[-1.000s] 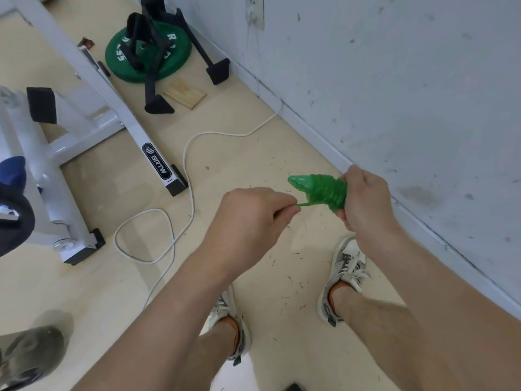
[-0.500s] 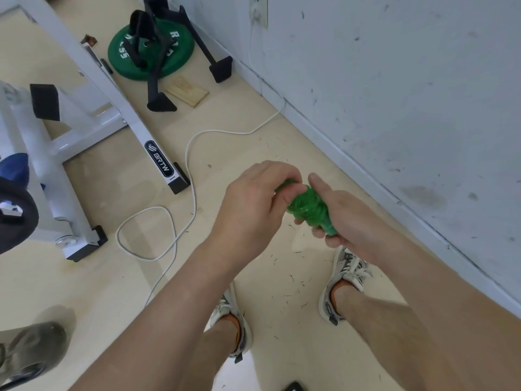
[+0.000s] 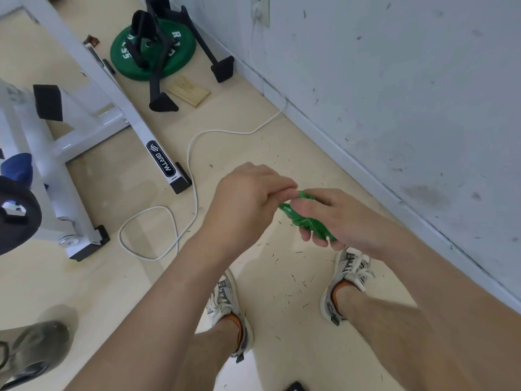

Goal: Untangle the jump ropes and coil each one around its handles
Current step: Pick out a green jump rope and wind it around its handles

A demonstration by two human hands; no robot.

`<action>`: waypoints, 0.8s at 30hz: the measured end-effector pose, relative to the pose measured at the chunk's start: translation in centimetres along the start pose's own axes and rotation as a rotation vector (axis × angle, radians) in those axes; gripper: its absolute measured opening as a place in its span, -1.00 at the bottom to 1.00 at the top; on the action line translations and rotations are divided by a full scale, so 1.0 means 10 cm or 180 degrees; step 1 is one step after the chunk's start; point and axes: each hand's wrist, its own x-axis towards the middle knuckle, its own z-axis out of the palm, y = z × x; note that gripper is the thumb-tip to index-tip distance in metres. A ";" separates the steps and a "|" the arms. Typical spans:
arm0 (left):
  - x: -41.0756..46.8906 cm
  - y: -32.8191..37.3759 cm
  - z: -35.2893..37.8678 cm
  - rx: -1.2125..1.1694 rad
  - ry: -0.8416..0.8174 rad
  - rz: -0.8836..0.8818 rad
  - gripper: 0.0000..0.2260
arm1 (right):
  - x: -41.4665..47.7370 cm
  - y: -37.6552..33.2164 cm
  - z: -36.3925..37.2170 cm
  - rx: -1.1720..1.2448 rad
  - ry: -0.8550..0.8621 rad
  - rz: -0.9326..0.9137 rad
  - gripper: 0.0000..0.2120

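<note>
A green jump rope (image 3: 303, 220), wound into a tight bundle around its handles, is held in front of me above the floor. My right hand (image 3: 335, 215) grips the bundle from the right, fingers curled under it and thumb over the top. My left hand (image 3: 248, 198) meets it from the left and pinches the bundle's upper end with its fingertips. Most of the bundle is hidden between the two hands. No other rope is in view.
A white cable (image 3: 180, 198) loops over the beige floor from a wall outlet (image 3: 260, 9). A white machine frame (image 3: 118, 108) stands left. A green weight plate (image 3: 153, 50) with a black stand lies at the back. The grey wall (image 3: 408, 94) runs along the right.
The bundle went from lying crosswise with a strand pulled out leftward to tilting down to the right. My left hand closed in onto its upper end; my right hand shifted lower.
</note>
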 end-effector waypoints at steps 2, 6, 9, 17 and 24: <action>0.00 -0.02 0.01 0.0676 -0.0196 0.0185 -0.89 | 0.00 0.02 -0.04 -0.0123 0.0127 0.0123 -0.72; -0.02 0.09 0.03 0.1286 -0.0384 0.0146 -0.81 | 0.02 0.04 -0.09 -0.0004 0.0249 0.0269 -0.73; -0.04 0.14 0.00 0.1614 -0.0600 -0.0087 -0.82 | 0.02 0.05 -0.08 0.0029 0.0232 0.0338 -0.72; 0.02 0.18 -0.06 0.0903 -0.1373 -0.0749 -0.89 | 0.01 0.07 -0.06 -0.0235 0.0081 0.0421 -0.64; 0.04 0.05 -0.22 -0.2244 -0.1056 -0.1893 -0.92 | -0.03 0.04 -0.08 0.0263 -0.0609 0.0668 -0.56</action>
